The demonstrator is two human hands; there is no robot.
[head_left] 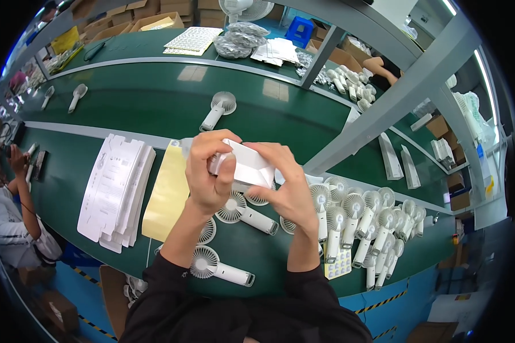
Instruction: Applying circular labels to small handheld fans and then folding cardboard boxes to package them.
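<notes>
Above the green table I hold a small white carton [250, 166] between both hands. My left hand [207, 171] is closed round its left end, with the thumb bent against the side. My right hand [289, 186] grips the right end, fingers along the top edge and thumb at the lower edge. Beneath my hands lie several white handheld fans, one of them a fan [232, 274] near the table's front edge. Left of them are a yellow sheet [165, 191] and a stack of flat white cartons [111, 191]. A dense group of handheld fans [355, 208] lies to my right.
A sticker sheet [339, 266] sits beside the fan group. Beyond the table runs a green belt [154, 94] carrying a single fan [217, 108] and standing cartons [390, 157]. A grey metal post [377, 108] slants across the right. A co-worker [20, 211] sits at the left.
</notes>
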